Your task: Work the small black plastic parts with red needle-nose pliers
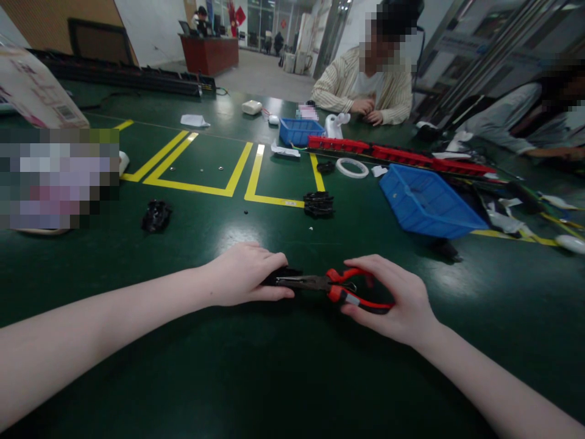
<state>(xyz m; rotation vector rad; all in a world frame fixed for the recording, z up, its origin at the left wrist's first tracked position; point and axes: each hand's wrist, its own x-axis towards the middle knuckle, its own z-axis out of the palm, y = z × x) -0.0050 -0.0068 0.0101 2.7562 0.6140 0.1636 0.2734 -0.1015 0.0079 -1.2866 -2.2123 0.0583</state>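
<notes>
Black part [270,278] at near centre, over the table [283,378], mostly hidden by the left hand [247,274]; that grip is closed on it. Right grip — right hand [400,299] — curls loosely around the spread handles of the pliers [322,282]; whether the nose bites the part: cannot tell. Risk: nose slips off a poorly seated hold, pinching the nearby left fingertips. Beyond: black clusters [156,216] [319,204] far left and far centre; blue bin [429,207], far right, could obstruct a rightward reach.
</notes>
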